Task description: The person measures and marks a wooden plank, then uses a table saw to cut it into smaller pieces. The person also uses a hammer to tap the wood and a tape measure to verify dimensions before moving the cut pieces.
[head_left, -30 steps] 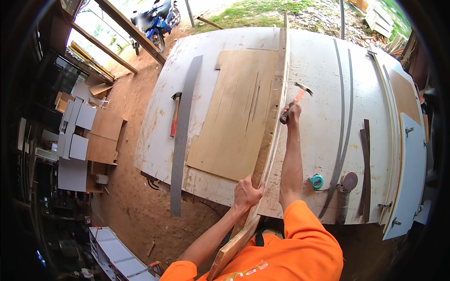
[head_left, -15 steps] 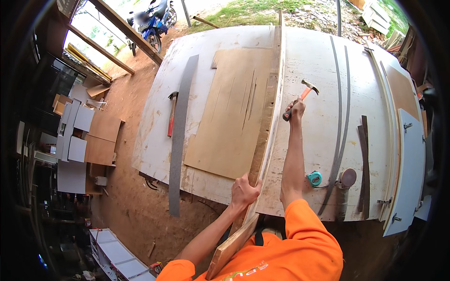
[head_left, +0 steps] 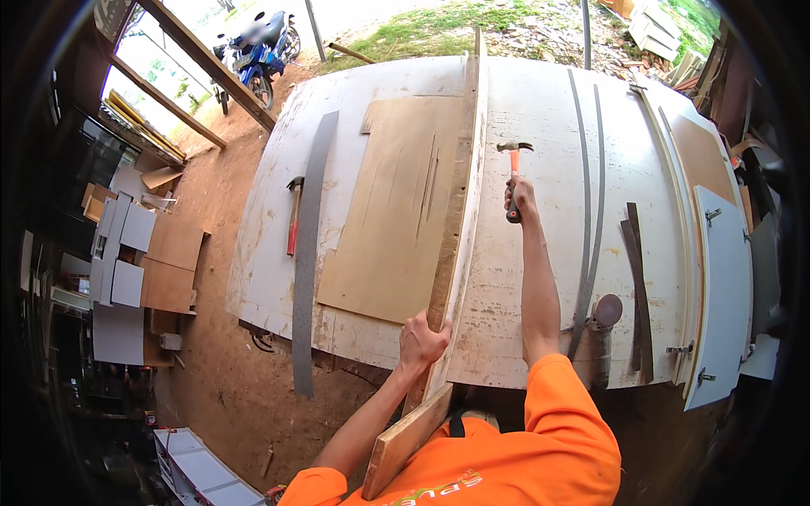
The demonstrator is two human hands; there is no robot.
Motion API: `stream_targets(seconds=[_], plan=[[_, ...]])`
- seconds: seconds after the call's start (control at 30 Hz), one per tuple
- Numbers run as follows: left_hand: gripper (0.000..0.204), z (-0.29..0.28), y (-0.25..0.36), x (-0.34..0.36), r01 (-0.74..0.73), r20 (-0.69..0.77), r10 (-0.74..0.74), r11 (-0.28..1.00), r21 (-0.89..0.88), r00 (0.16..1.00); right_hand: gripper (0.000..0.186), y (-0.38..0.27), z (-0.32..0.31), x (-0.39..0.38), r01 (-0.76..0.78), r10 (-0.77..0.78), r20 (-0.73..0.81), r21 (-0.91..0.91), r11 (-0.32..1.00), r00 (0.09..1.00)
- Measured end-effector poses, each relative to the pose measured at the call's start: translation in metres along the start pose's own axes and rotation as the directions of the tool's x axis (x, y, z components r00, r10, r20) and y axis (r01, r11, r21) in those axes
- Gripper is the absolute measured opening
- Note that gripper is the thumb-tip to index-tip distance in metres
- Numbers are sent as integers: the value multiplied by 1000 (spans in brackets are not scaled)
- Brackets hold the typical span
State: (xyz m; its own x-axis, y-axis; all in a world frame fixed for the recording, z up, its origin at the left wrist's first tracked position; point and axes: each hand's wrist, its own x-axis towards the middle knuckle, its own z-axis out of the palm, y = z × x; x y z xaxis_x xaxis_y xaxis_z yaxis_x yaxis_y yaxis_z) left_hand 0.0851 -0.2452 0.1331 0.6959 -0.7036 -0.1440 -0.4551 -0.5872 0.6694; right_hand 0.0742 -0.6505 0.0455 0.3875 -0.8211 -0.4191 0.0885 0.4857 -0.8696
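Hammer (head_left: 515, 162) has swung from slanting right to nearly straight ahead, right hand (head_left: 521, 197) wrapped round it over white tabletop (head_left: 533, 105); left hand (head_left: 422, 339) clasps long board (head_left: 458, 198). Brown-topped canister (head_left: 607, 310) at right, contents hidden.

Daylight is streaming in from the open side along the top of the frame, and the ground (head_left: 380, 21) there is washing out to near white at top centre. My pale desk (head_left: 548, 118) is reflecting that light brightly, while my orange shirt (head_left: 540, 455) is glowing vividly at bottom centre. The far left is sinking into gloom, its dark clutter (head_left: 63, 363) losing detail, and shadow is pooling under the desk at lower right. My hands (head_left: 521, 196) are coming out fairly crisp. The lens is bowing the desk's edges, black vignetting is swallowing the corners, and a blurred patch is covering part of the motorbike (head_left: 257, 67), upper left.
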Motion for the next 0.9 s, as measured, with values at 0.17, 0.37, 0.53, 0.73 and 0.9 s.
stream_targets(seconds=[0.17, 0.37, 0.53, 0.73, 0.9], plan=[[40, 1, 1, -2, -4, -9, 4, 1000, 9, 1000, 36, -49, -89, -33, 160, -344, -325, -480, 863, 881], [36, -2, 9, -6, -45, -12, 44, 997, -68, 999, 35, -99, -213, -64, -220, -483, -339, -933, 286, 807], [36, -1, 11, -8, -13, -16, 13, 1000, -18, 1000, 42, -68, -276, -83, -206, -357, -276, -953, 222, 892], [40, 4, 3, -7, -19, -8, 19, 1000, -12, 1000, 56, -26, -311, -89, -122, -283, -184, -967, 223, 941], [41, 10, -8, -5, -82, -72, 83, 996, 20, 994, 48, -55, -296, -135, 77, -589, -159, -931, 356, 793]])
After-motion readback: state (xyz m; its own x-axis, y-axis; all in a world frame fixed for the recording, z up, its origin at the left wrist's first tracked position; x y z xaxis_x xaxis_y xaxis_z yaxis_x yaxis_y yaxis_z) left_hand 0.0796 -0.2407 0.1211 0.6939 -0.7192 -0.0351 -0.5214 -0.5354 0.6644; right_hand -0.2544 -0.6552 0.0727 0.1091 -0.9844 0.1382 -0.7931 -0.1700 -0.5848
